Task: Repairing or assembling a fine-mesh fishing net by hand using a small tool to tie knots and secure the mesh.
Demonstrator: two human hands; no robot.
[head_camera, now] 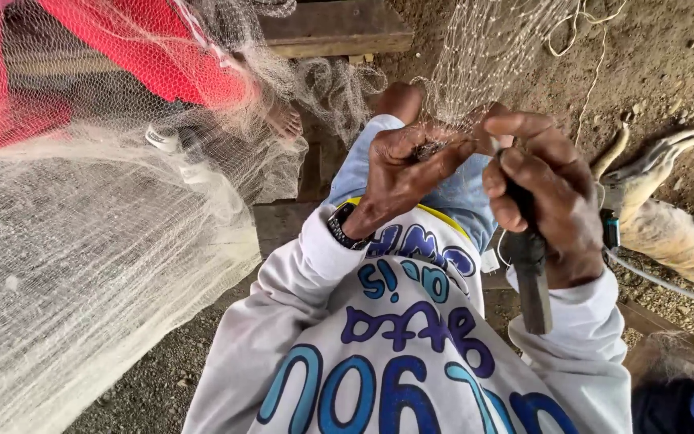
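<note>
Net: fine pale fishing net [475, 56] hangs from above and comes down to a point pinched just ahead of both hands, over the person's knee in light blue trousers [451, 193].
Left hand: left hand [399, 173] is closed, fingertips pinching a bunched bit of mesh; a dark wristwatch [343, 227] sits on the wrist.
Right hand: right hand [544, 201] is wrapped firmly round a dark-handled tool [530, 273], probably a knife or netting needle; its pale tip [495, 145] pokes out at the top of the fist.
Key relation: the pinched mesh lies just to the left of the tool's tip, nearly touching it; the tool's long axis runs up and down, handle end pointing back toward the person's body. Right grip is nearer the tip; left grip holds the mesh itself.
Surroundings: a large heap of net [82, 265] lies well to the left of the left grip; a red-clothed person [130, 56] sits behind it. A pale animal [672, 225] lies on the dirt ground right of the right grip.
</note>
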